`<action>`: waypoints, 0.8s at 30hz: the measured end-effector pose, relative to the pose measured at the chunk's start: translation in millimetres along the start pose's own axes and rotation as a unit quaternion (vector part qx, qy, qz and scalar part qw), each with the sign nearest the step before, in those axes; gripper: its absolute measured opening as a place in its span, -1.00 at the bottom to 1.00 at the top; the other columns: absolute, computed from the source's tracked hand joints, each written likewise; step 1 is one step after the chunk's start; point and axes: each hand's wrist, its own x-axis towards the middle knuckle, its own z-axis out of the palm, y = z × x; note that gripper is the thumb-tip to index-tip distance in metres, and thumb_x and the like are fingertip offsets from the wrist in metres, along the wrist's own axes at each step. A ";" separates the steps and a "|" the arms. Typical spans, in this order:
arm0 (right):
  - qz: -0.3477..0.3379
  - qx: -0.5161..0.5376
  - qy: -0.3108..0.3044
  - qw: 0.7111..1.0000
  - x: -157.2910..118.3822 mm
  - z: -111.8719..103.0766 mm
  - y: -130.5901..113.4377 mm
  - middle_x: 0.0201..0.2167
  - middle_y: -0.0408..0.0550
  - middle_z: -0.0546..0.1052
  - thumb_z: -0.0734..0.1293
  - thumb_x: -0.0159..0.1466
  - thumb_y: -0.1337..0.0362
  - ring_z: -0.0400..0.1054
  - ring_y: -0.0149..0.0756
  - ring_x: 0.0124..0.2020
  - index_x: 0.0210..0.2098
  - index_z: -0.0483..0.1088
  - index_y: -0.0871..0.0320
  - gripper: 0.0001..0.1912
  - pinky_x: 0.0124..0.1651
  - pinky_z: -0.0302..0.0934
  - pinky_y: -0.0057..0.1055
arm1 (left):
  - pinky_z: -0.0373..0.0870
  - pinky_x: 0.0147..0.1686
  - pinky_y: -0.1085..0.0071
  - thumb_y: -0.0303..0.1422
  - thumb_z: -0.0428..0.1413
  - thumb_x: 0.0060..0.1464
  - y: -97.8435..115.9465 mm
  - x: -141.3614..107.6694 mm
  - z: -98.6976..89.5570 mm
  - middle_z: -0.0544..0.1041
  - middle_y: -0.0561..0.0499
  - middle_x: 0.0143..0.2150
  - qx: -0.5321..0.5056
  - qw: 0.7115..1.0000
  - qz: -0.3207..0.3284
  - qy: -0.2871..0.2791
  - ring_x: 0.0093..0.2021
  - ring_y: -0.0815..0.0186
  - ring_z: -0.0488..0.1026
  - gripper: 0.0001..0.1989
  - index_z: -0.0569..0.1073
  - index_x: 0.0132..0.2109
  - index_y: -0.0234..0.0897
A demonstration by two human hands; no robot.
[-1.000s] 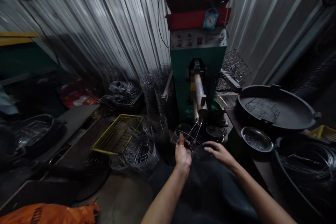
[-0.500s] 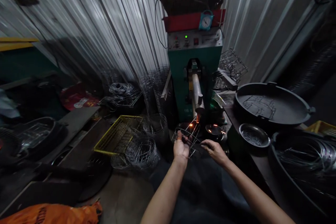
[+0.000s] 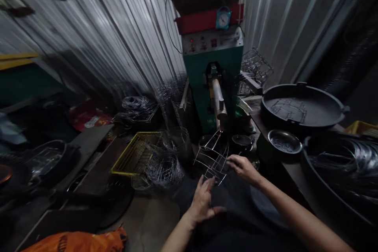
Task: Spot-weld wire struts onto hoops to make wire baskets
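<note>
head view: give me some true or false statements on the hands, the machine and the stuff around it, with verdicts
1. The far end of the wire frame is at the tip of the metal arm. True.
2. The left hand is closed in a fist. False: its thumb and fingers are spread, at the frame's near end.
3. The blue dial is below the metal arm. False: it is above it, in front of the red panel.
4. A red light is lit on the machine. True.
5. The small steel bowl is empty. False: it holds thin metal pieces.
</note>
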 end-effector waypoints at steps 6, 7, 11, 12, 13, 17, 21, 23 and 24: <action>-0.013 0.004 -0.028 1.000 5.1 3.0 10.8 -0.48 -0.07 0.43 0.17 0.20 0.06 0.29 -0.31 -0.43 -0.42 0.39 0.13 -0.70 -0.34 0.17 -0.41 | -0.39 0.16 -0.07 -0.26 0.13 -0.12 -29.5 15.0 13.2 0.30 -0.17 0.10 0.327 0.941 0.065 -0.061 0.18 0.06 0.09 -0.38 0.20 0.13 -0.21; -0.025 -0.002 -0.026 0.999 1.7 6.1 12.3 -0.47 -0.06 0.43 0.17 0.21 0.07 0.29 -0.31 -0.43 -0.41 0.39 0.14 -0.70 -0.34 0.17 -0.40 | -0.39 0.15 -0.09 -0.26 0.13 -0.12 -33.2 19.6 18.1 0.29 -0.17 0.12 0.348 0.933 0.063 -0.066 0.18 0.05 0.09 -0.36 0.19 0.14 -0.21; -0.051 0.006 -0.052 0.997 -24.3 19.2 4.0 -0.44 -0.03 0.44 0.14 0.24 0.17 0.30 -0.31 -0.41 -0.36 0.39 0.14 -0.75 -0.34 0.17 -0.42 | -0.36 0.13 -0.15 -0.32 0.12 -0.10 -44.7 20.3 35.5 0.33 -0.18 0.08 0.349 0.930 0.081 -0.078 0.13 0.04 0.17 -0.44 0.23 0.10 -0.20; -0.041 0.022 -0.061 0.997 -30.1 20.8 -0.6 -0.43 -0.03 0.44 0.14 0.24 0.18 0.31 -0.32 -0.40 -0.34 0.39 0.14 -0.76 -0.33 0.17 -0.43 | -0.35 0.13 -0.14 -0.33 0.12 -0.09 -46.5 16.7 38.1 0.35 -0.16 0.06 0.328 0.937 0.091 -0.077 0.11 0.05 0.21 -0.47 0.25 0.09 -0.17; -0.021 0.041 -0.063 0.997 -34.0 21.2 -5.5 -0.43 -0.05 0.44 0.14 0.24 0.19 0.31 -0.32 -0.40 -0.34 0.39 0.14 -0.77 -0.33 0.17 -0.44 | -0.35 0.14 -0.12 -0.33 0.11 -0.08 -47.8 12.3 39.8 0.39 -0.13 0.03 0.299 0.947 0.096 -0.073 0.09 0.07 0.24 -0.50 0.28 0.07 -0.14; 0.100 0.099 -0.032 0.990 -25.2 15.0 -19.2 -0.50 -0.12 0.44 0.20 0.19 0.17 0.31 -0.32 -0.42 -0.43 0.39 0.16 -0.78 -0.36 0.17 -0.47 | -0.30 0.16 -0.05 -0.32 0.14 -0.10 -50.7 -4.5 42.8 0.52 -0.05 -0.17 0.163 0.985 0.054 -0.015 -0.04 0.10 0.38 -0.67 0.43 -0.10 0.00; 0.139 0.123 -0.072 0.980 5.2 0.3 -12.4 -0.52 -0.13 0.46 0.20 0.16 0.12 0.31 -0.32 -0.48 -0.40 0.44 0.16 -0.73 -0.46 0.16 -0.49 | -0.04 0.10 0.00 -0.34 0.13 -0.07 -50.1 -15.0 45.7 0.55 -0.10 -0.28 0.140 0.987 0.070 0.031 -0.19 0.13 0.46 -0.76 0.47 -0.17 -0.05; 0.121 0.075 -0.093 0.985 18.6 -20.2 6.1 -0.48 -0.11 0.49 0.20 0.17 0.14 0.33 -0.29 -0.44 -0.34 0.46 0.14 -0.73 -0.41 0.19 -0.47 | 0.11 0.02 0.09 -0.32 0.12 -0.06 -45.4 -18.6 47.5 0.55 -0.11 -0.33 0.132 0.988 0.073 0.033 -0.27 0.17 0.47 -0.79 0.48 -0.20 -0.12; 0.113 0.028 -0.082 0.990 23.2 -35.8 20.7 -0.43 -0.09 0.50 0.22 0.16 0.17 0.35 -0.27 -0.39 -0.34 0.47 0.13 -0.76 -0.34 0.20 -0.45 | 0.18 -0.04 0.15 -0.31 0.13 -0.08 -41.5 -19.5 48.4 0.54 -0.10 -0.34 0.117 0.991 0.050 0.042 -0.28 0.19 0.46 -0.79 0.48 -0.22 -0.16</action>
